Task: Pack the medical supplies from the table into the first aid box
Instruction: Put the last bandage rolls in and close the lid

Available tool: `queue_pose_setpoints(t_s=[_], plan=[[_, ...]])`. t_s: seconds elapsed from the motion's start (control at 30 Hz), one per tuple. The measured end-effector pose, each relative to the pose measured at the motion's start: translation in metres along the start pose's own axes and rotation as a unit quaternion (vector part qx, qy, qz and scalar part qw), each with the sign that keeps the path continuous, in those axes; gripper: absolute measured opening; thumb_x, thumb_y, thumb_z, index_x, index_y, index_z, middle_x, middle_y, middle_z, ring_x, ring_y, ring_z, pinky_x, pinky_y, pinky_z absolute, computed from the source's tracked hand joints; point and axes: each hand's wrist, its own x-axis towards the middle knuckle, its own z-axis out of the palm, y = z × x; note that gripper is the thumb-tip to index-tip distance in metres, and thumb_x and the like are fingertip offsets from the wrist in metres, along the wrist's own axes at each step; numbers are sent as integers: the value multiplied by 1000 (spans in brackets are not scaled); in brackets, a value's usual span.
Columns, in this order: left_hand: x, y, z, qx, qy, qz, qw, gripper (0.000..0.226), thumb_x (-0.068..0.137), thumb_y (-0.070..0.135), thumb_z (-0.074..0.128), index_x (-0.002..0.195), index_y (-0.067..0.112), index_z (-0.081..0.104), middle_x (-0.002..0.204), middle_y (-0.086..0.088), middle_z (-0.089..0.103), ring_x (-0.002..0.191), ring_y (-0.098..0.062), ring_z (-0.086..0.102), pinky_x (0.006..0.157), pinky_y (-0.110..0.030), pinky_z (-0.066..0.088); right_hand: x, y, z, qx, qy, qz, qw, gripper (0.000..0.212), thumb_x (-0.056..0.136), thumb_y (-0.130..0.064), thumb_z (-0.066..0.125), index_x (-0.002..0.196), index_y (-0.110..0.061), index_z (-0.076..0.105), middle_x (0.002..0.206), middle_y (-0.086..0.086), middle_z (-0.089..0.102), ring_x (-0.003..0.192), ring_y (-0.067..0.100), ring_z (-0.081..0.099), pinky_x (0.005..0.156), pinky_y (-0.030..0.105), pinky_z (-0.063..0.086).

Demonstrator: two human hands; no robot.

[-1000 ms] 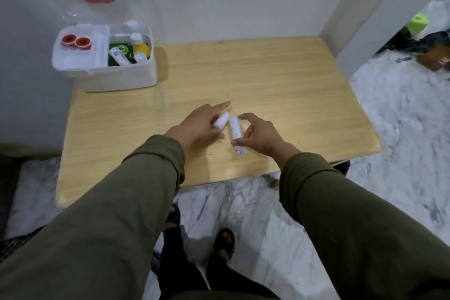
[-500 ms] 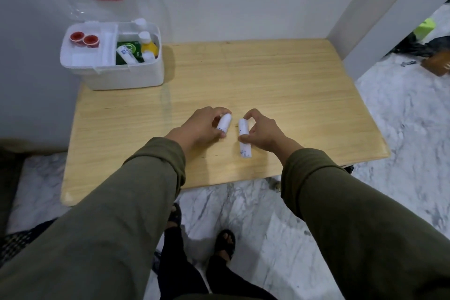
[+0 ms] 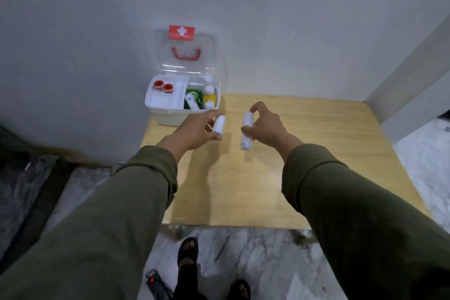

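My left hand [image 3: 194,130] grips a short white tube [image 3: 218,125] above the wooden table [image 3: 316,153]. My right hand [image 3: 265,125] holds a longer white tube [image 3: 246,133] upright, just right of the first. Both tubes hang off the tabletop, a little in front of the white first aid box [image 3: 168,115]. The box stands open at the table's far left corner, its clear lid [image 3: 187,53] with a red cross label and red handle leaning on the wall. Inside lie two red caps [image 3: 162,86], a green pack [image 3: 194,95], a white tube [image 3: 191,102] and a yellow bottle [image 3: 210,96].
Grey walls close the table's far and left sides. A white pillar [image 3: 411,80] rises at the right. Marble floor lies below, with my sandalled feet [image 3: 187,249] and a small dark device [image 3: 157,284] with a red light near them.
Both hands have lifted their tubes off the table and carried them toward the box. The camera has swung, so the box now sits nearer the centre of the view.
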Motion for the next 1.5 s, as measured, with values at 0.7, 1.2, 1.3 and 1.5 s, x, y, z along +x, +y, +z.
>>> queue_pose_setpoints(t_s=[0.7,1.2,1.3,1.5], plan=[[51,-133,-138,100,21,-52,993,71,72,38,78,135,30,47,106,1,43,102,-19,48,84,-28,37,128,-143,99,86,-9,1,996,51,82,-20,71,122,-21,39,111,14,63,92,27,66,79,38,57],[56,-131,-143,66,41,-35,996,75,67,37,81,134,26,48,111,2,45,110,-21,50,94,-32,42,131,-146,103,67,58,-12,996,45,86,-21,66,127,-19,46,104,11,66,96,26,66,78,35,57],[63,-118,-152,33,136,-16,990,84,66,36,83,137,25,41,129,-4,44,117,-21,48,98,-34,43,130,-153,91,114,171,-53,977,41,88,-23,60,125,-23,41,96,2,59,91,22,62,68,24,48],[93,-85,-184,41,276,20,960,98,65,43,81,145,27,27,144,-8,26,134,-24,31,111,-44,30,137,-169,49,198,240,-76,947,59,89,-44,52,138,-41,20,91,-6,57,88,26,65,84,40,54]])
